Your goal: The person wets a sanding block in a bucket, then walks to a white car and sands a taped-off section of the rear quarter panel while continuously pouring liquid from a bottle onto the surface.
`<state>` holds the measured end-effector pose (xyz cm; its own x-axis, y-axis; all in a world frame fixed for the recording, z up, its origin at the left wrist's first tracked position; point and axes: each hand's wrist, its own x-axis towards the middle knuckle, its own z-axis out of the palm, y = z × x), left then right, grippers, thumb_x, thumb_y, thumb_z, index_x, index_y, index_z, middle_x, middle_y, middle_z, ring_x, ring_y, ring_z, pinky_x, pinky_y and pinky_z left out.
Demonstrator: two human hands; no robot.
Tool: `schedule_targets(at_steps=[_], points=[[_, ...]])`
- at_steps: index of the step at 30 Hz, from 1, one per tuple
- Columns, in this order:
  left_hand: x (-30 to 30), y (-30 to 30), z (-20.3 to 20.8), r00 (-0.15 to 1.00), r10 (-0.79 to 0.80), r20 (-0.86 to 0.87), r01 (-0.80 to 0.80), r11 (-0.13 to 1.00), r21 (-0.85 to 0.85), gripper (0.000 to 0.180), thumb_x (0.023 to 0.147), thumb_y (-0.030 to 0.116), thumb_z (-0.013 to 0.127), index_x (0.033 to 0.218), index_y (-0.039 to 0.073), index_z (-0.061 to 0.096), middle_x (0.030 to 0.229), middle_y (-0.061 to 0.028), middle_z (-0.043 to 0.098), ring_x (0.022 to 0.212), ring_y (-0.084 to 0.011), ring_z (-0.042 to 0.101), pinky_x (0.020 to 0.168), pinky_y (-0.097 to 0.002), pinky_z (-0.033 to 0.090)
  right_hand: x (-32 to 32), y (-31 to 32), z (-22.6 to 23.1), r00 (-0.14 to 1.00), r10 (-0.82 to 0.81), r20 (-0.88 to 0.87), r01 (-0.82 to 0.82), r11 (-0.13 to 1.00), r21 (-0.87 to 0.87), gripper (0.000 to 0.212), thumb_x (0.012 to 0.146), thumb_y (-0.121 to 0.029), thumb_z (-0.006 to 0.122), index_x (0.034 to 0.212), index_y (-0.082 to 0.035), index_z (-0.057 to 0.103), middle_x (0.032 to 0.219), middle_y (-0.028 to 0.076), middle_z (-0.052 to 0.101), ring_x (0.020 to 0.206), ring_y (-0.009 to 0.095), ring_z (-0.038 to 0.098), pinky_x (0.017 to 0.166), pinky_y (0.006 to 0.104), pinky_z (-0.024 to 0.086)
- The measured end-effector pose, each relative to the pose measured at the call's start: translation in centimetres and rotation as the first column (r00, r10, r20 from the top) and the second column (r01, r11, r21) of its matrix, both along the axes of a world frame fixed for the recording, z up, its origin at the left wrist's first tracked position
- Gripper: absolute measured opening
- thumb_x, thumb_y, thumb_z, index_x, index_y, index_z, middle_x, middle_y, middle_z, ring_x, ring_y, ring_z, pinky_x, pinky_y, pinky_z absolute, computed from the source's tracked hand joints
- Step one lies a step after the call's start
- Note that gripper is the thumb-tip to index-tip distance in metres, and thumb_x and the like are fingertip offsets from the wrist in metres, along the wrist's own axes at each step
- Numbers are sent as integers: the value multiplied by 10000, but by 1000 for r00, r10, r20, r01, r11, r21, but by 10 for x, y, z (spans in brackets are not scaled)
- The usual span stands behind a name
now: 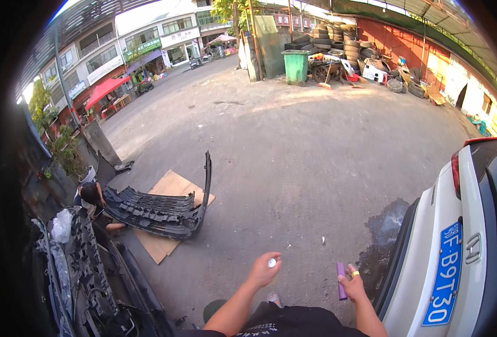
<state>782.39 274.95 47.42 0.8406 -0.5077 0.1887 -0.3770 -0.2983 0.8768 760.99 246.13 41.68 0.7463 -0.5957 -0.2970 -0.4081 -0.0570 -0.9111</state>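
Observation:
My left hand (264, 271) is closed, its fingers curled round a small white round thing (272, 262) with a dark spot in its middle; its exact kind I cannot make out. To the right, my right hand (354, 286) grips a long, narrow purple bar (341, 281), held upright between thumb and fingers. A yellow band (355, 273) shows on one finger of that hand. Both hands are held apart in front of my body, above the concrete ground. Close on the right of my right hand stands the rear of a white car (428, 247) with a blue number plate (443, 275).
At left, a black bumper grille part (153, 210) lies on flattened cardboard (157, 247), with a person (93, 194) crouching beside it. More black car parts (85, 269) fill the lower left. Far off stand a green wheeled bin (296, 67) and stacked tyres (351, 50). A wet patch (386, 227) lies by the car.

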Motion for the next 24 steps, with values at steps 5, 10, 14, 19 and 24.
schedule_targets(at_steps=[5,10,14,19,24], points=[[98,-55,-15,999,-38,35,32,985,170,353,907,164,693,1225,35,609,1115,-123,707,1056,-298,677,927,-379,526,40,-72,-11,983,-178,-36,175,982,-72,852,855,-160,780,1533,42,304,1496,287,453,1401,395,446,1156,462,358],[182,-120,-46,999,-7,53,-16,907,421,423,917,200,691,1275,18,561,1241,-166,660,1172,-357,624,978,-410,504,86,-168,-51,956,-288,58,266,932,246,857,867,-22,723,1569,-15,232,1550,312,350,1419,373,410,1133,436,388],[228,-171,-58,983,167,-80,-122,907,403,472,925,241,697,1306,16,535,1242,-225,645,1153,-388,629,974,-434,504,132,-257,-57,960,-281,9,264,912,313,855,867,43,687,1578,-28,218,1569,282,339,1420,349,408,1125,436,394],[277,-238,-32,918,354,-177,-253,869,425,497,940,279,688,1320,6,520,1215,-298,640,1133,-442,631,956,-469,511,204,-355,-31,978,-152,143,119,968,219,845,868,74,659,1582,-79,234,1508,247,413,1298,303,509,1014,386,481],[331,-271,-67,903,410,-130,-296,811,505,540,953,296,667,1345,-30,489,1196,-313,646,1120,-456,636,947,-489,514,280,-427,-3,977,-108,183,63,970,236,843,876,51,666,1584,-78,226,1488,240,433,1263,283,527,1008,375,479]])
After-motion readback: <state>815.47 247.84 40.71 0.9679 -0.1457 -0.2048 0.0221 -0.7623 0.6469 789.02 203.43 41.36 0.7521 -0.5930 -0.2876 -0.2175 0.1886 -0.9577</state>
